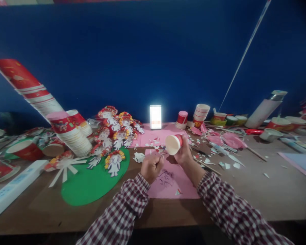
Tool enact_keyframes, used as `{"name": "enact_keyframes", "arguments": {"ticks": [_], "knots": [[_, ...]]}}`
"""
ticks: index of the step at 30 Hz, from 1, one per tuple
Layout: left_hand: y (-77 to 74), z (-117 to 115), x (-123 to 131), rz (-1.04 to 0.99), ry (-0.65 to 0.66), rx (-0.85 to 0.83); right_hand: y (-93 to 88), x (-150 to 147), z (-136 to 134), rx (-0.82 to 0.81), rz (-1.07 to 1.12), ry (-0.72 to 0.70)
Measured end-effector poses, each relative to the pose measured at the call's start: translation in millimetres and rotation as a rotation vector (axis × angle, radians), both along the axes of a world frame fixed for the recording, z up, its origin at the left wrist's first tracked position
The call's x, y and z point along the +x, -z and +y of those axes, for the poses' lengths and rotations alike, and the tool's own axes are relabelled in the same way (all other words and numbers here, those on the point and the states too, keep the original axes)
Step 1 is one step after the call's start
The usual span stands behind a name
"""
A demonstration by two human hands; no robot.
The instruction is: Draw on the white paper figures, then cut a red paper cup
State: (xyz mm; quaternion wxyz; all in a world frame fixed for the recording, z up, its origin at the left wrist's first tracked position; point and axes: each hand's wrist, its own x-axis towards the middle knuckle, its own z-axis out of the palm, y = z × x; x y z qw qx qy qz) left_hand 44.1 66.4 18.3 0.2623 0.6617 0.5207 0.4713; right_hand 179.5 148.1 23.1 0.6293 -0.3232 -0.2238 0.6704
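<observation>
My right hand (184,152) is closed round a red paper cup (173,144), held on its side with its white base turned toward me. My left hand (151,167) is closed in a fist just left of the cup, gripping a thin tool that I cannot make out. Both hands hover over a pink paper sheet (172,185) with dark scribbles on it. Both sleeves are red-and-white checked.
A green paper disc (91,185) lies left with cut-out cup figures (114,136) on and behind it. Stacks of red cups (73,134) lean at the left. A lit phone (155,117), more cups (201,114), pink scraps and sticks stand behind and right. A white power strip (12,189) lies far left.
</observation>
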Motion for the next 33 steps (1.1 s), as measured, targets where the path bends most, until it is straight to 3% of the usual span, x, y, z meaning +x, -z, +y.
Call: {"name": "enact_keyframes", "arguments": {"ticks": [3,6,9,17,24,33], "knots": [[-1.1,1.0,-2.2,-0.041,-0.053,0.001,-3.0,5.0,1.0,0.018,0.001,0.033],[0.5,5.6,-2.9,-0.112,-0.106,-0.016,-3.8,0.2,-7.9,0.024,-0.064,-0.126],[4.9,10.7,-2.7,-0.178,-0.044,-0.041,-2.5,-7.7,-17.1,0.071,-0.110,-0.228],[18.9,18.2,-1.9,-0.234,0.088,-0.169,7.4,-10.0,-17.2,0.243,-0.155,-0.207],[16.8,17.2,-4.7,0.073,0.017,-0.162,12.1,-10.1,-12.4,0.280,-0.154,-0.127],[16.5,15.8,-5.9,0.249,-0.069,-0.088,10.1,-11.2,-11.1,0.207,-0.107,-0.104]]}}
